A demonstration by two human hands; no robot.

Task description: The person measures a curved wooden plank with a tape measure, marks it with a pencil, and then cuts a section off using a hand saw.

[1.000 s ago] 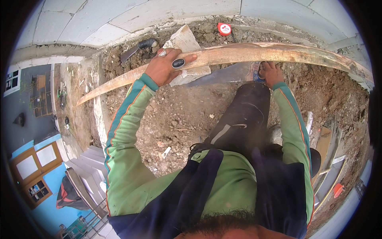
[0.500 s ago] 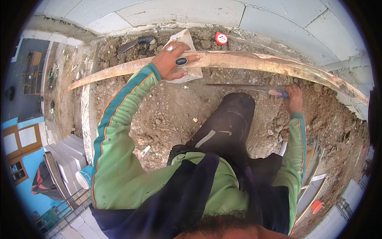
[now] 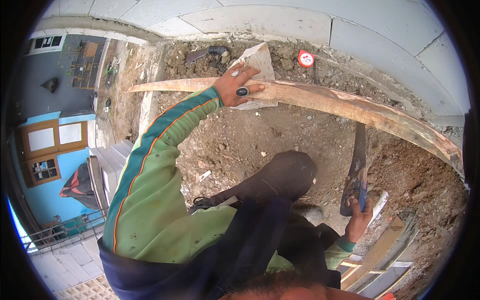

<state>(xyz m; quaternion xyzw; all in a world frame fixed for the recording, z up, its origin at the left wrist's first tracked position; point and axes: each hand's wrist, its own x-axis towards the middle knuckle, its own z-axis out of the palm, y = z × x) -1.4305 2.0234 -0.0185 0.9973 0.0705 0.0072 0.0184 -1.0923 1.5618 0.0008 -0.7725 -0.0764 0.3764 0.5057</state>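
Clock: 12 o'clock is the top, away from the person.
Long board: It runs from its thin end at 10 o'clock, under the left hand, to just past 3 o'clock. Near the saw, it slants from 10 to 4. This view bends straight edges, so I can't tell how curved it is.
Dark blade: It lies on the dirt near 11 o'clock. Its black handle is at its 2 o'clock end.
Left hand: It is at 12 o'clock, palm down, fingers spread wide on top of the board. This hand touches the board, so it is the nearer one.
Pale slab: It sits under the board, beside the left hand.
Tape measure: It is red and white, at 1 o'clock, on the far side of the board.
Saw: It is at 3 o'clock. Its tip points to 12 and its handle to 6, so it lies across the board's slant. The tip is right by the board's near edge; I can't tell if they touch.
Right hand: It is at 4 o'clock, fingers curled around the saw's blue handle. From here, the board lies toward 12.
Wood strips: They lie near the right hand, toward 5 o'clock.
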